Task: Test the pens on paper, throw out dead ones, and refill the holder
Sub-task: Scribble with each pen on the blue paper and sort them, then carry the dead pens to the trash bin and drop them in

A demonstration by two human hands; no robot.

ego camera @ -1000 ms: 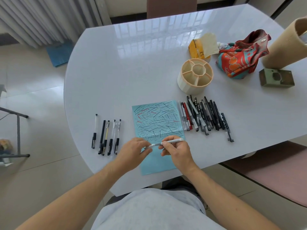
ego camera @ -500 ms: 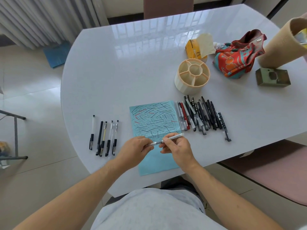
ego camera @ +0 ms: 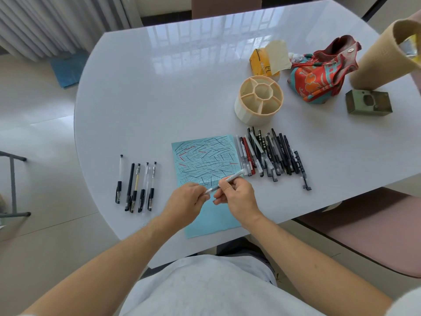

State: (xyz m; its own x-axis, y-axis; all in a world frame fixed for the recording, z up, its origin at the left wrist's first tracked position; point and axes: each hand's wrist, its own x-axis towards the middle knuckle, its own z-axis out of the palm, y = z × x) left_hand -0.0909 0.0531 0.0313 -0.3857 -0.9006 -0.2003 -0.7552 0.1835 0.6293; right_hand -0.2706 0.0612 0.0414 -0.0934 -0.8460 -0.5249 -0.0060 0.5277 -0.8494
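On the white worktop (ego camera: 159,99) we see a cream pen holder (ego camera: 259,100) with its compartments bare, standing toward the far right; beyond it lie a yellow packet (ego camera: 262,62), a patterned cloth pouch (ego camera: 319,76) and a green metal box (ego camera: 368,103). A row of mixed pens (ego camera: 271,156) lies just right of the scribbled blue paper (ego camera: 205,160) at the near edge; five more pens (ego camera: 136,185) lie well apart to its left. Above the paper, our right hand (ego camera: 239,197) pinches a white pen (ego camera: 230,179) by its barrel, while our left hand (ego camera: 186,201) pinches its cap (ego camera: 208,191), each grip closed on its piece
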